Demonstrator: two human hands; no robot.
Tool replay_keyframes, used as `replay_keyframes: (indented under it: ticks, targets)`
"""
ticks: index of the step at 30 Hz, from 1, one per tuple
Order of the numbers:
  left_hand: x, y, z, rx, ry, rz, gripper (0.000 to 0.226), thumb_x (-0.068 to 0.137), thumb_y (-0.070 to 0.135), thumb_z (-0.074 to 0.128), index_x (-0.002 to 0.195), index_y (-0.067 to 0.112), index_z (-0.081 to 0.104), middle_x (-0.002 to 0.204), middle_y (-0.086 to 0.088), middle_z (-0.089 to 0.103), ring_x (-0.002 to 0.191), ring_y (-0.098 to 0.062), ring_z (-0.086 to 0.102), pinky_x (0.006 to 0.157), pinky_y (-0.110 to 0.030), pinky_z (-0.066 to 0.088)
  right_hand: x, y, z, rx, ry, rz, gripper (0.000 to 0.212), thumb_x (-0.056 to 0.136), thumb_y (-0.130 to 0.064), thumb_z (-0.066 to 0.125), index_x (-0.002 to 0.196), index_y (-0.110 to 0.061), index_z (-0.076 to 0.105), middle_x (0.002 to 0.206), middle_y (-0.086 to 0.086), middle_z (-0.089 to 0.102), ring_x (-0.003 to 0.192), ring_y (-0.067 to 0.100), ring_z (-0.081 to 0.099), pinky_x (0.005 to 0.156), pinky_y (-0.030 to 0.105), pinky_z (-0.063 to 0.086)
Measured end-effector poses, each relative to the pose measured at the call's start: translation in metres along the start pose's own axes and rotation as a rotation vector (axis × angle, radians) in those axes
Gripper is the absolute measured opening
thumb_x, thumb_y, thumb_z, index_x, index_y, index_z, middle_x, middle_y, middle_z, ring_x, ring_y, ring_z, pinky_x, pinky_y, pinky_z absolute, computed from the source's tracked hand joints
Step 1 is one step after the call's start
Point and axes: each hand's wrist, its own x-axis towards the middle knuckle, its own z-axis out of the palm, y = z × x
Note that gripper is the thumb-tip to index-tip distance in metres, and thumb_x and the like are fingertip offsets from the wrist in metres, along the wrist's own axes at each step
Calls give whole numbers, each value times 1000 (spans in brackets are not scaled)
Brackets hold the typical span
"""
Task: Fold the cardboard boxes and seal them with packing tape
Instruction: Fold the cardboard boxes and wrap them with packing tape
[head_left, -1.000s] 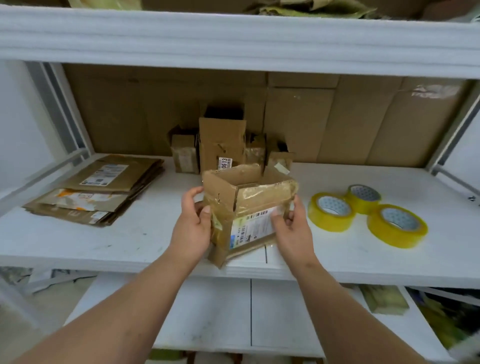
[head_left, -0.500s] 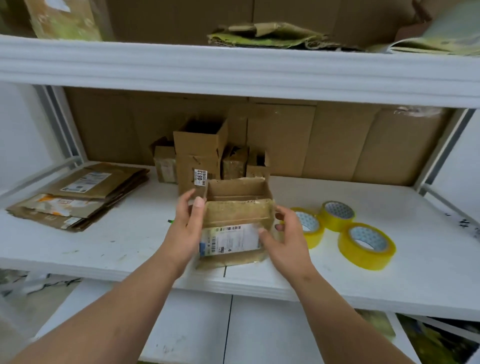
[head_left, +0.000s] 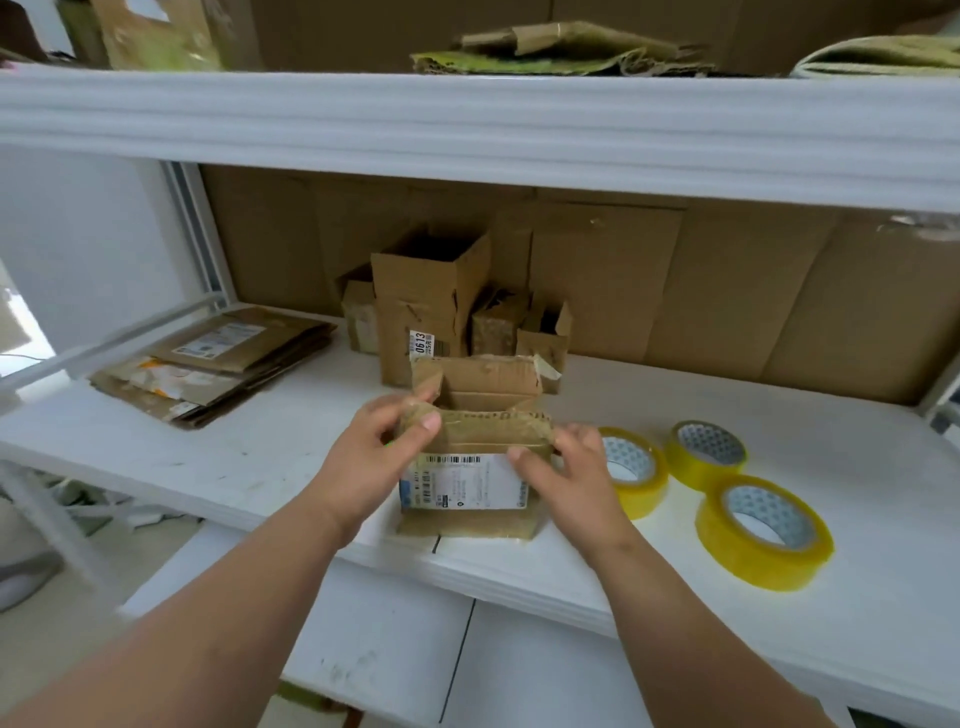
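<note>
**Inspector A:** Where the small cardboard box (head_left: 470, 467) stands, at the front edge of the white shelf (head_left: 249, 457), what room lies around it?

**Inspector B:** Bare shelf to its left, as far as the stack of flattened cartons (head_left: 213, 364). Behind it, close, a cluster of opened boxes (head_left: 431, 301). To its right, three rolls of yellow packing tape (head_left: 636, 467); the nearest sits just beside the right hand (head_left: 566, 483). An upper shelf board (head_left: 467, 124) overhangs the work.

**Inspector A:** Hands on the box?

**Inspector B:** Left hand (head_left: 374, 457) grips the upper left corner, thumb on the near flap, fingers curled over the top edge. Right hand holds the right side, thumb lying across the front face, fingers bent round the upper right corner.

**Inspector A:** Condition of the box?

**Inspector B:** Upright, top open, rear flap raised. Worn brown card under old glossy tape; white barcode label on the front face.
</note>
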Motion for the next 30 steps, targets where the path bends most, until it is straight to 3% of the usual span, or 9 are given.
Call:
replay_keyframes:
  ticks: [4, 8, 10, 13, 17, 20, 22, 25, 30]
  targets:
    - [8, -7, -5, 150, -42, -60, 34, 84, 56, 63, 112, 37, 64, 136, 18, 42, 111, 4, 50, 83, -16, 41, 5, -2, 5, 106, 4, 32, 24, 92, -37, 66, 112, -24, 69, 121, -3, 40, 121, 10, 44, 110, 32, 37]
    - [23, -12, -8, 74, -64, -97, 22, 91, 42, 64, 109, 29, 67, 137, 10, 46, 117, -9, 54, 102, -32, 43, 12, -3, 11, 116, 72, 61, 24, 93, -40, 62, 111, -24, 67, 121, -3, 43, 115, 10, 50, 103, 28, 41]
    - [27, -13, -8, 42, -51, -108, 11, 93, 34, 65, 105, 34, 64, 128, 4, 57, 109, -11, 59, 97, -31, 46, 16, -3, 12, 147, 108, 78, 27, 93, -37, 64, 118, -32, 58, 119, -2, 49, 108, 10, 57, 96, 29, 48]
    - [35, -18, -11, 9, -102, -99, 45, 88, 33, 72, 123, 46, 46, 120, 2, 60, 99, -11, 65, 85, -26, 50, 23, 1, 8, 228, 127, 108, 60, 91, -24, 67, 139, -41, 36, 96, -3, 55, 84, 5, 61, 72, 16, 48]
    - [50, -19, -19, 67, -228, -156, 111, 64, 46, 85, 149, 57, 13, 122, 0, 50, 107, -17, 62, 91, -26, 46, 31, 5, 3, 290, 60, 140, 86, 79, -23, 65, 152, -41, 23, 82, -2, 48, 70, -3, 58, 65, 6, 44]
    - [57, -17, -24, 111, -315, -212, 117, 58, 46, 88, 149, 56, 15, 124, 0, 46, 109, -17, 58, 94, -28, 43, 39, 5, 1, 322, -52, 197, 91, 67, -26, 61, 149, -47, 29, 69, -12, 59, 71, -1, 64, 69, 9, 46]
    - [57, -21, -25, 111, -353, -252, 116, 57, 42, 89, 148, 56, 19, 123, 0, 44, 111, -17, 55, 98, -30, 42, 40, 6, 0, 336, -124, 227, 92, 63, -24, 61, 148, -47, 34, 61, -14, 60, 71, 2, 66, 84, 18, 48]
    - [54, -24, -24, 90, -357, -248, 118, 58, 33, 93, 149, 51, 20, 118, -5, 47, 110, -21, 56, 92, -26, 44, 38, 8, -1, 343, -153, 246, 93, 61, -20, 61, 147, -47, 37, 67, -7, 59, 82, 12, 66, 104, 37, 45]
    - [51, -24, -26, 150, -369, -167, 90, 69, 21, 89, 131, 56, 33, 105, -5, 51, 93, -15, 59, 79, -21, 46, 35, 6, -8, 280, -250, 238, 94, 60, -18, 63, 145, -50, 37, 88, 2, 56, 87, 15, 62, 105, 33, 42]
